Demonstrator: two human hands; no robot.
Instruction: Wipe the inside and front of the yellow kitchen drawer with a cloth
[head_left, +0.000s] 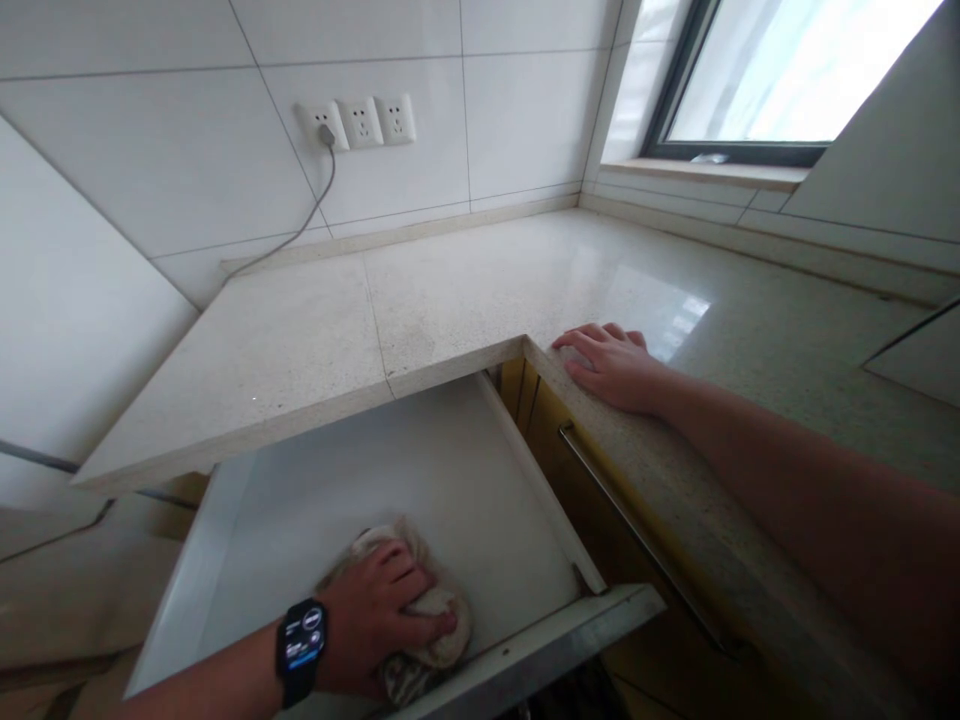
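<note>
Around bunched cloth (438, 600), toward six o'clock in the open drawer (480, 490), has the left hand (375, 615), nearer, clamped; shows edges toward three o'clock, long axis unclear. Toward one-thirty, has the right hand (616, 366) spread on the bench (465, 280).

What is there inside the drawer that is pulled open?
Inside the drawer, the left hand holds a cloth on the bottom. What lies beneath the cloth is covered, and the countertop hides the drawer's rear.
</note>
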